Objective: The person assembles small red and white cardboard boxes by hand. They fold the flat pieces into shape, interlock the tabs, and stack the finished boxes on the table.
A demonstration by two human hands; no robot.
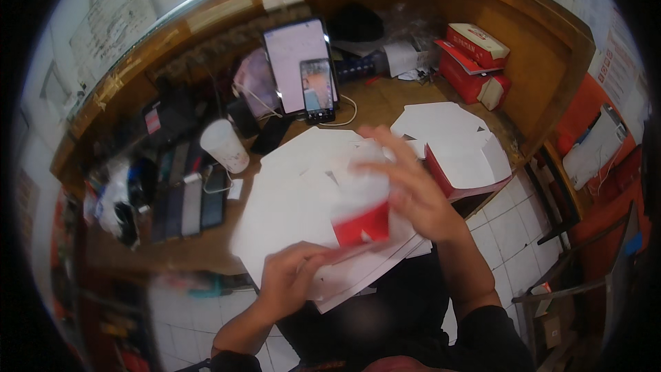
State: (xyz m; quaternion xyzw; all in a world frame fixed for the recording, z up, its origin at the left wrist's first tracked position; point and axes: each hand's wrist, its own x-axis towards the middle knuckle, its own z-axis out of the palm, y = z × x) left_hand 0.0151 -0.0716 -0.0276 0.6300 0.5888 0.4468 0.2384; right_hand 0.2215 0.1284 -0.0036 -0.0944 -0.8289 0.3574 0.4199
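Observation:
A white and red flat cardboard box blank is lifted off a stack of similar white blanks on the wooden desk. My right hand is blurred with motion and grips the blank's upper right side. My left hand holds the lower left edge of the same blank, near the front of the stack. More unfolded white blanks lie further right on the desk.
A tablet and a phone stand propped at the back, with a white cable. A white paper cup stands left, several dark phones beside it. Red boxes are stacked at back right. Tiled floor lies below right.

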